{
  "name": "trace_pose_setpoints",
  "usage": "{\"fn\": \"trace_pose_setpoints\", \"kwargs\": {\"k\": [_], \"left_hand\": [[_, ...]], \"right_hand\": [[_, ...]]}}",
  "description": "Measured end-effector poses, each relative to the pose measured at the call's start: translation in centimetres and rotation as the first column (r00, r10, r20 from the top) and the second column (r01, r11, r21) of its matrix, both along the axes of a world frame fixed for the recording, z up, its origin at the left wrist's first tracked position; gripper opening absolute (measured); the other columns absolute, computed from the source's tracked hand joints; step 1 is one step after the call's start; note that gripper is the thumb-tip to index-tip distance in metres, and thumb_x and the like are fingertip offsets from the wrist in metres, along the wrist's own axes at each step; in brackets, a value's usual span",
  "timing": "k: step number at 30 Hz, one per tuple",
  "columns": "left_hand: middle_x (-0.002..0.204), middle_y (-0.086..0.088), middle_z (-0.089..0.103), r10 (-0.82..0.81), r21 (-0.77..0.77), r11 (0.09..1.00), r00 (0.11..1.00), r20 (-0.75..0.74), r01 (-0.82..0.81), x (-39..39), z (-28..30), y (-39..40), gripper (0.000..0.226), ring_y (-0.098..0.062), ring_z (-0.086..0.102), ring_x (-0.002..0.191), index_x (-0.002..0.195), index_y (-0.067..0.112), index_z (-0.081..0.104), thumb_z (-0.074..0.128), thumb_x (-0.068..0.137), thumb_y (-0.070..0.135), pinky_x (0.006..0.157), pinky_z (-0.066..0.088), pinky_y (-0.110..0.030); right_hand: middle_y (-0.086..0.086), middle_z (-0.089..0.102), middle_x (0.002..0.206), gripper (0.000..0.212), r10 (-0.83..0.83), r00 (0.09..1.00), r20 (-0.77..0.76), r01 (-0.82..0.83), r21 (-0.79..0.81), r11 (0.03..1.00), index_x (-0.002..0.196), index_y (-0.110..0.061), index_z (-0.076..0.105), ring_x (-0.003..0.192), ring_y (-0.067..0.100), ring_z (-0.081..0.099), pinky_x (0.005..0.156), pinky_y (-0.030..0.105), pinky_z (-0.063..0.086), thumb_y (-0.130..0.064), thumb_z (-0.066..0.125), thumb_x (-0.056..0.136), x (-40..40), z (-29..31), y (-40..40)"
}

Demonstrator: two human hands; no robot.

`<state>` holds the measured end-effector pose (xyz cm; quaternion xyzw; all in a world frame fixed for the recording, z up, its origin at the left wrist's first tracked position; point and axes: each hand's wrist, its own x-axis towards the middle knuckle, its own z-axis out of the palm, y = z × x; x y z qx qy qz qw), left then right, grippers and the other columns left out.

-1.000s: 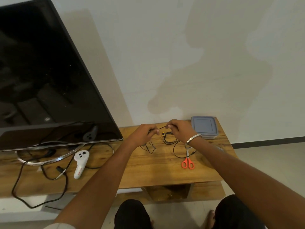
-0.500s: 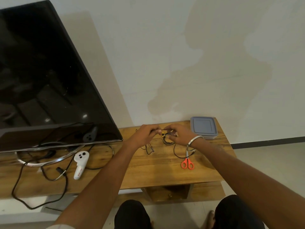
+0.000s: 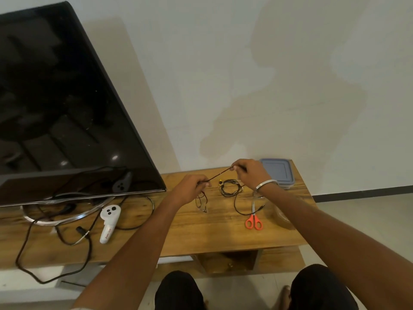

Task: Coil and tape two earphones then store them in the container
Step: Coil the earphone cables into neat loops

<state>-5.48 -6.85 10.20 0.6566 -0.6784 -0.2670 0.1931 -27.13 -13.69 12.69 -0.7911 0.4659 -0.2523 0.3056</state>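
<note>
A thin dark earphone cable (image 3: 220, 174) runs taut between my two hands above the wooden table (image 3: 201, 233). My left hand (image 3: 190, 189) pinches its lower end, and loose loops with earbuds (image 3: 202, 203) hang below that hand onto the table. My right hand (image 3: 250, 173) pinches the upper end, raised a little higher. A second black earphone (image 3: 230, 189) with a yellow part lies loosely coiled on the table under my right hand, its cable trailing toward the scissors. The grey lidded container (image 3: 278, 173) stands shut at the table's back right corner.
Orange-handled scissors (image 3: 253, 219) lie right of centre. A clear tape roll (image 3: 281, 217) is partly hidden by my right forearm. A large TV (image 3: 55, 108) on a ring stand, a white controller (image 3: 108, 222), a dark controller (image 3: 121, 183) and black cables fill the left side.
My hands were close together over the coiled earphone; now they have drawn apart, with the right hand lifted up and back, stretching the cable straight between them.
</note>
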Motion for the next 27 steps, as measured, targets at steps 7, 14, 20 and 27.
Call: {"fn": "trace_pose_setpoints", "kwargs": {"k": [7, 14, 20, 27], "left_hand": [[0.087, 0.004, 0.064, -0.017, -0.040, 0.999, 1.000, 0.013, 0.018, -0.3, -0.1, -0.1, 0.022, -0.011, 0.058, 0.079, 0.101, 0.012, 0.070, 0.049, 0.100, 0.014, 0.070, 0.047, -0.023], [0.079, 0.009, 0.059, -0.083, -0.076, 0.994, 0.997, 0.004, 0.084, -1.9, 0.4, -0.5, 0.022, -0.010, 0.059, 0.078, 0.096, 0.011, 0.069, 0.049, 0.100, 0.018, 0.068, 0.043, -0.026], [0.077, 0.007, 0.060, -0.125, -0.109, 0.986, 0.992, 0.033, 0.128, -2.3, 0.7, -0.5, 0.020, 0.006, 0.050, 0.065, 0.095, 0.010, 0.069, 0.051, 0.099, 0.018, 0.058, 0.035, -0.014], [0.065, 0.016, 0.052, -0.053, -0.072, 0.996, 0.997, 0.064, 0.057, -1.6, 0.0, -0.2, 0.021, 0.000, 0.046, 0.055, 0.094, 0.018, 0.070, 0.051, 0.099, 0.024, 0.053, 0.032, -0.020]], "right_hand": [[0.011, 0.067, 0.113, 0.026, 0.039, 0.988, -0.151, -0.009, 0.198, 0.980, 0.115, -0.007, 0.064, 0.097, 0.020, 0.062, 0.084, 0.025, 0.048, -0.013, 0.055, 0.091, -0.4, -1.9, -0.7], [0.007, 0.060, 0.125, 0.042, 0.249, 0.941, -0.228, -0.211, 0.178, 0.961, 0.128, -0.014, 0.054, 0.113, 0.021, 0.057, 0.093, 0.026, 0.046, -0.022, 0.061, 0.087, 1.3, -1.7, 0.7], [0.012, 0.071, 0.092, 0.026, 0.228, 0.955, -0.191, -0.218, 0.073, 0.973, 0.104, -0.009, 0.069, 0.081, 0.019, 0.060, 0.065, 0.021, 0.036, -0.023, 0.048, 0.096, 2.3, -1.0, 1.2], [0.007, 0.068, 0.080, 0.024, 0.110, 0.988, -0.107, -0.112, -0.013, 0.994, 0.096, -0.011, 0.071, 0.059, 0.014, 0.053, 0.057, 0.023, 0.036, -0.018, 0.049, 0.095, 1.1, -0.7, 0.5]]}}
